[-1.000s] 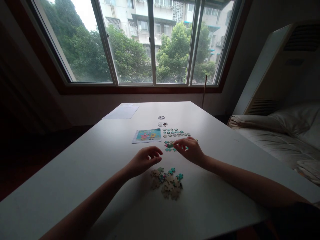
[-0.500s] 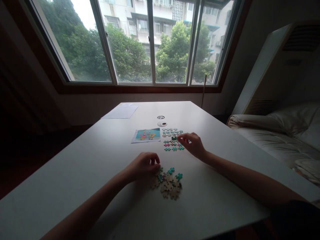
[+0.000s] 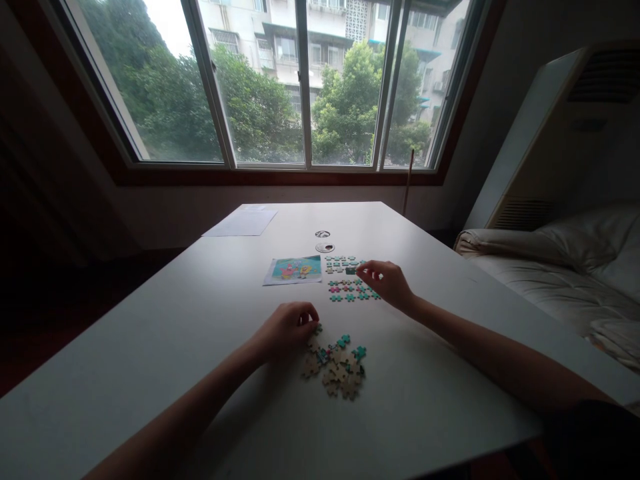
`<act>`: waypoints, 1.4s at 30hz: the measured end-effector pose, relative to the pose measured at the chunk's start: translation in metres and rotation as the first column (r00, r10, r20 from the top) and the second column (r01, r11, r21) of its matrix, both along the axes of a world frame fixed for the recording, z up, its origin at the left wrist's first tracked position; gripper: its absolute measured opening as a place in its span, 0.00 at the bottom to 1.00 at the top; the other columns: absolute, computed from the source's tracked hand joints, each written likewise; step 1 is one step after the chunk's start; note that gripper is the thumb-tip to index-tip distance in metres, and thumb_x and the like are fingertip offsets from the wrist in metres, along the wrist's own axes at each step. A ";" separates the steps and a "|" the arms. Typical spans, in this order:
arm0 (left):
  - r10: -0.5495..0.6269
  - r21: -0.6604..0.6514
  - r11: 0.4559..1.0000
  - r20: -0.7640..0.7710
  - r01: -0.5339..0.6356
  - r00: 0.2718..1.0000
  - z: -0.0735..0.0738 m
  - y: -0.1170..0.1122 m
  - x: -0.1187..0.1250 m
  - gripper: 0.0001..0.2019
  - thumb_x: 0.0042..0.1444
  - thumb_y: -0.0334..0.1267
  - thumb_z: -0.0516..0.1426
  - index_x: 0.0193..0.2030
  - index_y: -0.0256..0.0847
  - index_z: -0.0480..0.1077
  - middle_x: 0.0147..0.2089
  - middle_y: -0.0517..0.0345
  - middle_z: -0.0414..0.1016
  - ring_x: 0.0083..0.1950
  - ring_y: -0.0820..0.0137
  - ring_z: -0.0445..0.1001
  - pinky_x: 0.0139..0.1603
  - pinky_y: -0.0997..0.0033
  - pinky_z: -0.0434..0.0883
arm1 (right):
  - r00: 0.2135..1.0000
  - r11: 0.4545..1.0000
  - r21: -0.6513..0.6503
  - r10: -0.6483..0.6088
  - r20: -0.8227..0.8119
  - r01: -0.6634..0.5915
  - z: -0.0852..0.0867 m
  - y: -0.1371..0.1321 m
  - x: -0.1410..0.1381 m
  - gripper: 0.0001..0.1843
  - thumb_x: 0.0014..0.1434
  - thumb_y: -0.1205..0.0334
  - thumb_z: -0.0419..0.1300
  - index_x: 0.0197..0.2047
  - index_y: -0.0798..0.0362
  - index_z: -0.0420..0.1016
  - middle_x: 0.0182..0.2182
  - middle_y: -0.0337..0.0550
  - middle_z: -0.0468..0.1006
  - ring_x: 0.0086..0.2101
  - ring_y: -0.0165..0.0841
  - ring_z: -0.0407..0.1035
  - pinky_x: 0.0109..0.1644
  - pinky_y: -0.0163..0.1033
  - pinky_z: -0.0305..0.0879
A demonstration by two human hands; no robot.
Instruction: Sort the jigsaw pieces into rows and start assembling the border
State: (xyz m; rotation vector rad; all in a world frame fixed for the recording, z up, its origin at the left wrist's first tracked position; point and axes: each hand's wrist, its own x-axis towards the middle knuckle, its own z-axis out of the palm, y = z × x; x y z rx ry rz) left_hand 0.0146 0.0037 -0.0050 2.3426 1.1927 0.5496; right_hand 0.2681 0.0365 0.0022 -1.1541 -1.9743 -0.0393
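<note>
My right hand [image 3: 387, 285] pinches a dark green jigsaw piece [image 3: 351, 271] above rows of jigsaw pieces [image 3: 350, 289] laid out in teal, pink and tan. Closer to me, my left hand [image 3: 290, 327] rests by a loose pile of jigsaw pieces [image 3: 343, 373], many showing their plain brown backs. Its thumb and forefinger are closed on a small greenish jigsaw piece [image 3: 319, 327] at the pile's upper left edge. Left of the rows lies a cartoon picture sheet [image 3: 295, 270] with pink and yellow figures on blue.
The white table [image 3: 200, 320] carries two round black-and-white discs [image 3: 325, 248] beyond the rows. Paper sheets [image 3: 240, 222] lie at its far left corner. A pale sofa [image 3: 530, 267] stands to the right, and a wide window [image 3: 305, 87] is ahead.
My right hand has shifted slightly to the right, still with the dark green piece. My left hand has lifted a little, and a greenish piece now shows at its fingertips.
</note>
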 end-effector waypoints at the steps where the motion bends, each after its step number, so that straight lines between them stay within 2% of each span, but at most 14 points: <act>1: 0.010 0.013 1.000 -0.002 -0.010 1.000 0.000 0.000 0.000 0.07 0.50 0.34 0.53 0.31 0.38 0.72 0.23 0.62 0.67 0.25 0.73 0.64 0.26 0.77 0.59 | 1.000 1.000 -0.021 -0.011 0.010 0.011 0.000 0.004 0.003 0.09 0.56 0.57 0.55 0.32 0.51 0.75 0.21 0.36 0.74 0.21 0.25 0.65 0.32 0.32 0.59; 6: 0.019 0.027 0.999 -0.019 -0.019 1.000 0.006 0.003 -0.005 0.08 0.49 0.32 0.53 0.32 0.38 0.73 0.24 0.61 0.68 0.26 0.72 0.65 0.28 0.76 0.61 | 0.993 0.989 -0.102 -0.098 0.069 0.105 0.000 0.030 0.021 0.09 0.55 0.57 0.56 0.34 0.51 0.75 0.23 0.37 0.75 0.22 0.26 0.66 0.28 0.31 0.59; 10: -0.067 -0.043 0.997 -0.032 0.065 0.997 0.012 0.003 -0.009 0.11 0.48 0.29 0.52 0.36 0.38 0.74 0.30 0.57 0.70 0.29 0.72 0.67 0.31 0.76 0.64 | 0.966 0.958 -0.179 -0.195 0.169 0.225 0.001 0.060 0.035 0.11 0.55 0.56 0.55 0.35 0.51 0.75 0.26 0.38 0.76 0.26 0.28 0.68 0.32 0.32 0.61; 13: -0.124 -0.054 0.991 -0.042 0.121 0.991 0.015 0.003 -0.011 0.15 0.47 0.25 0.50 0.38 0.38 0.74 0.33 0.55 0.70 0.31 0.73 0.68 0.32 0.76 0.65 | 0.950 0.936 -0.227 -0.221 0.222 0.271 0.001 0.081 0.043 0.11 0.54 0.56 0.55 0.35 0.51 0.75 0.28 0.40 0.77 0.28 0.29 0.69 0.33 0.32 0.61; 21: -0.137 -0.018 0.991 -0.026 0.136 0.990 0.005 0.008 -0.013 0.12 0.48 0.28 0.54 0.38 0.38 0.74 0.32 0.56 0.68 0.29 0.73 0.67 0.32 0.76 0.66 | 0.912 0.865 -0.353 -0.241 0.332 0.357 -0.005 0.121 0.046 0.09 0.50 0.55 0.59 0.32 0.49 0.77 0.32 0.39 0.78 0.32 0.32 0.70 0.35 0.34 0.60; 30: -0.135 0.010 0.991 -0.040 0.135 0.990 0.003 0.009 -0.015 0.11 0.48 0.28 0.55 0.38 0.39 0.74 0.32 0.56 0.68 0.28 0.74 0.67 0.31 0.76 0.66 | 0.902 0.810 -0.452 -0.201 0.382 0.372 -0.007 0.135 0.042 0.09 0.48 0.55 0.60 0.34 0.46 0.78 0.33 0.36 0.79 0.34 0.31 0.70 0.37 0.33 0.60; 42: -0.130 0.022 0.991 -0.052 0.132 0.990 0.005 0.008 -0.013 0.10 0.48 0.29 0.55 0.37 0.39 0.74 0.31 0.57 0.68 0.28 0.74 0.67 0.31 0.76 0.65 | 0.911 0.803 -0.482 -0.170 0.376 0.349 -0.008 0.137 0.041 0.10 0.49 0.55 0.60 0.35 0.47 0.77 0.32 0.37 0.78 0.34 0.30 0.70 0.34 0.31 0.61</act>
